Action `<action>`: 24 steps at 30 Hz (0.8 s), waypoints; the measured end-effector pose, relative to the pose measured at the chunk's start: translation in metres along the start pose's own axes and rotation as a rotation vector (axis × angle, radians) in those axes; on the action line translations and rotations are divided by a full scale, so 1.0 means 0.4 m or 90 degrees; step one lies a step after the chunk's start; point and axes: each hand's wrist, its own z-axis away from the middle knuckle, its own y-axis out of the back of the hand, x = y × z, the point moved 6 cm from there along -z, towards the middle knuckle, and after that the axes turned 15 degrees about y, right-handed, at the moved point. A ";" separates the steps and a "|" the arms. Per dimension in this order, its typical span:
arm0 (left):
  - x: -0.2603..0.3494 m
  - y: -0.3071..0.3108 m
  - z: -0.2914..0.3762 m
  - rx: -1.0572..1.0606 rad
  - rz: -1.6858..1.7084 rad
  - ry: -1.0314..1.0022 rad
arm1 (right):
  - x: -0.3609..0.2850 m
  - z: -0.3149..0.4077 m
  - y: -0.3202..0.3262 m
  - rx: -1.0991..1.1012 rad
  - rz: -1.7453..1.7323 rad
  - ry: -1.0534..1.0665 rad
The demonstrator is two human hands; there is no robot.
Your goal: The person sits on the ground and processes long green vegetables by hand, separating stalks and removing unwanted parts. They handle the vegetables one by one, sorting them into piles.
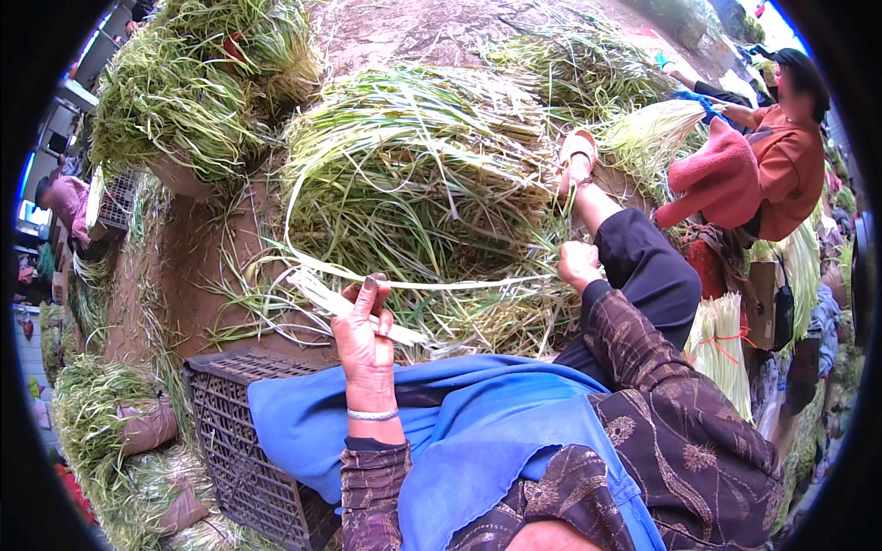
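My left hand (365, 324) holds a small bunch of pale peeled stalks (317, 293), with a bracelet at the wrist. Its thumb and fingertips also touch one long pale stalk (455, 284), whose leafy end curves up to the left. At the right end of that stalk, my right hand (579, 265) is closed on it near my knee. Beyond both hands lies a large heap of long green-leaved stalks (413, 158) on the ground. A blue apron (468, 413) covers my lap.
A black plastic crate (248, 441) stands at the lower left. More leafy bundles (186, 103) lie at the upper and lower left. At the right sits a co-worker (785, 165) holding pale stalks (648, 138). Peeled bundles tied with red string (720, 344) stand behind my right arm.
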 end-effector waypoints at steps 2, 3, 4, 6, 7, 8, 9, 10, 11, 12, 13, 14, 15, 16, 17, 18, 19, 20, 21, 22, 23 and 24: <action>-0.013 -0.016 0.002 -0.017 -0.044 0.017 | -0.020 -0.007 0.054 0.009 -0.017 0.046; -0.029 -0.019 0.007 -0.018 -0.068 0.024 | -0.073 -0.007 0.094 0.060 -0.033 0.106; -0.045 -0.023 0.008 -0.015 -0.094 0.026 | -0.135 -0.002 0.134 0.105 -0.155 0.167; -0.083 -0.028 0.006 0.019 -0.149 0.048 | -0.295 0.006 0.224 0.242 -0.436 0.333; -0.099 -0.030 0.003 0.026 -0.209 0.061 | -0.370 0.016 0.233 0.168 -0.666 0.390; -0.114 -0.035 0.000 0.053 -0.221 0.024 | -0.439 0.024 0.241 0.104 -0.694 0.433; -0.130 -0.039 -0.003 0.016 -0.207 0.048 | -0.502 0.029 0.253 0.095 -0.695 0.482; -0.141 -0.035 -0.006 0.028 -0.224 0.055 | -0.542 0.022 0.230 -0.025 -0.817 0.381; -0.148 -0.030 -0.010 0.037 -0.241 0.061 | -0.571 0.024 0.213 -0.121 -0.921 0.279; -0.150 -0.021 -0.015 0.037 -0.238 0.070 | -0.569 0.020 0.252 0.033 -0.896 0.281; -0.146 -0.007 -0.023 0.055 -0.260 0.068 | -0.552 0.021 0.287 0.153 -0.830 0.233; -0.146 0.009 -0.030 0.074 -0.268 0.063 | -0.529 0.021 0.326 0.203 -0.914 0.225; -0.147 0.025 -0.037 0.086 -0.263 0.057 | -0.507 0.020 0.382 0.276 -1.044 0.238; -0.148 0.044 -0.044 0.086 -0.310 0.065 | -0.485 0.013 0.445 0.335 -1.190 0.236; -0.153 0.066 -0.055 0.088 -0.380 0.098 | -0.448 0.008 0.519 0.356 -1.183 0.263; -0.158 0.085 -0.066 0.099 -0.447 0.098 | -0.409 0.004 0.596 0.415 -1.137 0.273; -0.167 0.105 -0.079 0.109 -0.497 0.102 | -0.383 0.008 0.671 0.460 -1.166 0.341; -0.156 0.118 -0.096 0.177 -0.756 0.039 | -0.357 0.010 0.733 0.508 -1.183 0.371; -0.155 0.127 -0.106 0.177 -0.839 -0.004 | -0.333 0.017 0.795 0.546 -1.155 0.419; -0.156 0.141 -0.114 0.195 -0.926 -0.018 | -0.317 0.025 0.846 0.593 -1.150 0.456; -0.156 0.151 -0.119 0.212 -1.014 -0.042 | -0.308 0.026 0.887 0.594 -1.191 0.494; -0.155 0.156 -0.121 0.219 -1.038 -0.065 | -0.310 0.020 0.907 0.560 -1.221 0.480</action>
